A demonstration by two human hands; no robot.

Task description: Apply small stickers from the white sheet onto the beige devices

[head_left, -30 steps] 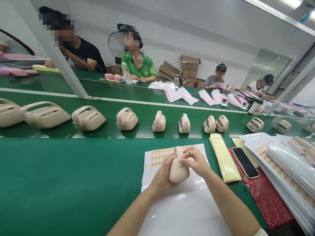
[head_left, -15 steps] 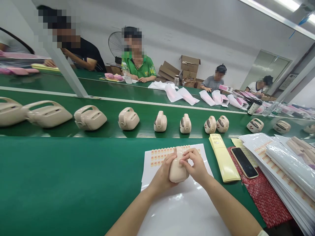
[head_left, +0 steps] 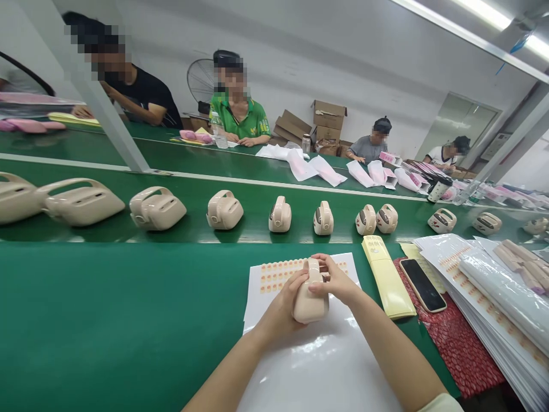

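Beige device (head_left: 311,306) sits between the two hands, over the white sheets (head_left: 317,372) on the green worktop (head_left: 128,326); whether its underside touches them cannot be told. It lies just right of the left hand (head_left: 283,306) and left of the right hand (head_left: 337,283), so neither is nearer: both touch it. A smooth, rounded face is turned toward the wearer, with the handle (head_left: 314,272) arching at the upper, far end; how far the body runs back is hidden, so its long axis is uncertain. The left hand wraps around the left side; the right presses its thumb on the face beside the handle's base, fingers curled behind, and any small item between them cannot be made out. No brand shows on the device. The orange stickers (head_left: 274,276) behind it, marks on the yellow strip (head_left: 392,292) and lettering on the pink box (head_left: 390,158) are too small to read.
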